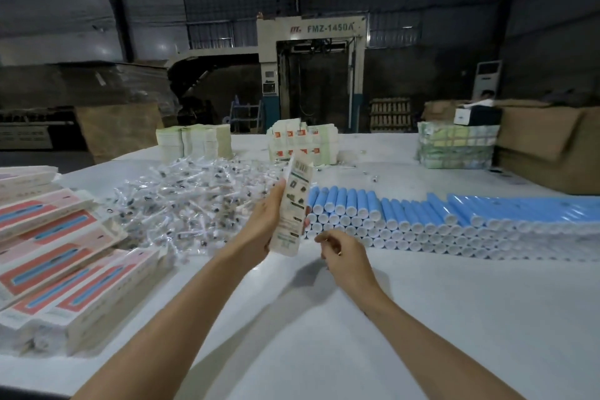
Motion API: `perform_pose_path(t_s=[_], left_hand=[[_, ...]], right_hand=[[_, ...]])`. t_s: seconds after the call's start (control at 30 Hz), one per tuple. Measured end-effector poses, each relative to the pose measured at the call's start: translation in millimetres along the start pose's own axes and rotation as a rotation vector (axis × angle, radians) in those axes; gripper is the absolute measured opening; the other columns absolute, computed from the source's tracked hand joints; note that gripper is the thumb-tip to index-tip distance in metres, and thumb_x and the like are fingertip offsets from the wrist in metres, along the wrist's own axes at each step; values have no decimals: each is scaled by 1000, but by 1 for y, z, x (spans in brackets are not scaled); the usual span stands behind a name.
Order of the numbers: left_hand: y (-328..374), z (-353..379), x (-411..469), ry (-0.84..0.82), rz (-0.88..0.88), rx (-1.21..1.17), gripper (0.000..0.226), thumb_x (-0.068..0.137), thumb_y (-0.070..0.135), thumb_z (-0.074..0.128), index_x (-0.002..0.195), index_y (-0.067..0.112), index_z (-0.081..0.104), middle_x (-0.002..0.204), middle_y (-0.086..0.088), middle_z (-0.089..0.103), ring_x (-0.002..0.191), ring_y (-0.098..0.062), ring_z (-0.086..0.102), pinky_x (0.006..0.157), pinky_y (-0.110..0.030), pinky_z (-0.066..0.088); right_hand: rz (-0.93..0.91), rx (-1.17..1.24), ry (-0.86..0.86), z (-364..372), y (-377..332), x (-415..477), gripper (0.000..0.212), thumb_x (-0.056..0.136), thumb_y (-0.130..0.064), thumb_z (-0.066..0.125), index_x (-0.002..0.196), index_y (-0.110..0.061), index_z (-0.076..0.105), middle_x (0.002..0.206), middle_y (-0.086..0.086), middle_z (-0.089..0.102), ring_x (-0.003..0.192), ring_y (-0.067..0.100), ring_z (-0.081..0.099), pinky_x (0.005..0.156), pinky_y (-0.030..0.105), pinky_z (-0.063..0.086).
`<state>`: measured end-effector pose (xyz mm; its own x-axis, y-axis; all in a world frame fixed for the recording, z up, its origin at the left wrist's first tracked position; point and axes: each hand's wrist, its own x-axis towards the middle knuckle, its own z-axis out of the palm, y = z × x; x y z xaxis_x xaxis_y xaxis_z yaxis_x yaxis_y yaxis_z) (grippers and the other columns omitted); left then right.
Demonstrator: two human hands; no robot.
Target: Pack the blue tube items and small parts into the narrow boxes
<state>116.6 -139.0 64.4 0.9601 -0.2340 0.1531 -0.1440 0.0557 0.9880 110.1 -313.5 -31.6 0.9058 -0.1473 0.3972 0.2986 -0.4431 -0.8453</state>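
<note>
At centre frame the left hand (263, 224) grips a box (292, 204) upright over the counter (292, 318). Just below, the right hand (344, 253) has its fingers loosely curled, seemingly empty. The box probably awaits filling from the tubes (422, 221) at right and the parts (181, 201) at left.

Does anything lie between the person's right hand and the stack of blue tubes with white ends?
Nothing visible does. The right hand hovers near the stack of blue white-ended tubes, only bare white table between. The narrow printed cardboard box gripped by the left hand stands beside that path, not across it.
</note>
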Motion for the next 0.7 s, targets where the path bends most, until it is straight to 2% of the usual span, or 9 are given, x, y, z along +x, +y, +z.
perform_pose_path(t_s=[0.07, 0.17, 0.23, 0.3, 0.4, 0.5, 0.57, 0.63, 0.7], left_hand=[[-16, 21, 8, -68, -30, -134, 60, 107, 64, 37, 129, 17, 67, 108, -16, 80, 83, -24, 79, 69, -35, 65], [-43, 40, 14, -113, -42, -299, 58, 101, 57, 55, 129, 8, 70, 115, -22, 78, 85, -29, 78, 72, -37, 65], [-55, 42, 16, -122, -29, -337, 46, 101, 51, 62, 122, 12, 77, 120, -23, 76, 94, -34, 78, 77, -38, 65], [-64, 37, 18, -136, -6, -323, 39, 105, 47, 62, 123, 16, 77, 122, -21, 76, 105, -38, 77, 82, -40, 65], [-64, 30, 19, -93, 4, -293, 41, 107, 48, 59, 127, 16, 74, 116, -20, 78, 105, -35, 78, 83, -41, 65], [-64, 23, 18, 29, 36, -169, 33, 109, 49, 52, 106, 31, 80, 102, -12, 81, 88, -25, 80, 71, -33, 63], [-65, 18, 20, 87, 44, -139, 37, 110, 48, 50, 101, 28, 79, 94, -9, 81, 76, -20, 78, 62, -28, 60], [-64, 15, 21, 121, 37, -150, 37, 111, 44, 49, 106, 18, 75, 87, -8, 80, 69, -17, 76, 57, -26, 58], [-63, 15, 21, 124, 27, -198, 34, 111, 40, 51, 108, 15, 73, 83, -7, 79, 66, -16, 75, 55, -26, 58]], right_hand=[[-8, -44, 107, -12, -3, 4, 19, 102, -9, 61, 107, -19, 76, 92, -9, 72, 84, 8, 64, 76, 27, 51], [-25, -105, 316, -42, -9, 16, 15, 104, -14, 58, 106, -21, 72, 91, -9, 71, 80, 9, 66, 70, 29, 53], [10, -112, 460, -69, -9, 33, 14, 104, -15, 55, 102, -23, 67, 84, -10, 68, 71, 11, 64, 60, 32, 50], [71, -182, 537, -95, -4, 55, 12, 104, -15, 53, 102, -20, 64, 84, -8, 65, 68, 12, 61, 56, 31, 44], [205, -414, 446, -123, 10, 87, 13, 104, -18, 53, 105, -12, 64, 96, 2, 65, 82, 24, 62, 64, 33, 43], [253, -608, 290, -129, 24, 109, 27, 106, -30, 53, 106, -7, 66, 105, 8, 65, 98, 31, 62, 75, 36, 47], [234, -641, 213, -121, 26, 118, 44, 106, -47, 51, 90, -9, 65, 92, 7, 66, 91, 31, 63, 73, 38, 48], [232, -667, 146, -109, 23, 128, 58, 102, -61, 51, 71, -13, 53, 71, 3, 58, 72, 28, 59, 61, 35, 42], [270, -670, 74, -98, 19, 137, 58, 97, -63, 58, 68, -15, 43, 67, 3, 51, 63, 25, 51, 53, 32, 33]])
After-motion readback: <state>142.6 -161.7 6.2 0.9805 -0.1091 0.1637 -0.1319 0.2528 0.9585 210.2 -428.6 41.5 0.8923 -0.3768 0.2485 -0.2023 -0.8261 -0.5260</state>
